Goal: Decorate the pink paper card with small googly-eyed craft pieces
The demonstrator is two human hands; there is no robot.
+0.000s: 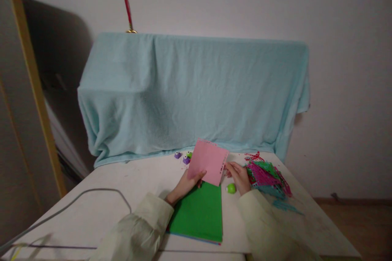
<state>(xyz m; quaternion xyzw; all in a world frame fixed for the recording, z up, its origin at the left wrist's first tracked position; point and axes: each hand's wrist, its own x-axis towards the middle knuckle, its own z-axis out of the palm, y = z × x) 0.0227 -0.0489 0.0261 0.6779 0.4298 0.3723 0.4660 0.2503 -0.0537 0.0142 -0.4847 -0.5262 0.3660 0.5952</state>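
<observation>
Pale cream sleeves — long, loose, soft

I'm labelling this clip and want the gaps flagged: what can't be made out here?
Head view:
- Whatever stands under the blue blanket: fully draped.
- Right hand palm: turned away.
- Stack beneath the green sheet: only edges show.
- Small punches: too small for detail.
- Cable: cut off at left edge.

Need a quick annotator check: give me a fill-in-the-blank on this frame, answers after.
1. Both hands, left hand and right hand, hold a ____ sheet.
2. Under that sheet, the top of the paper stack is ____.
3. The small green punch lies beside the ____ hand.
4. The scrap pile lies on the ____ side of the table.

Missing words: pink; green; right; right
</observation>
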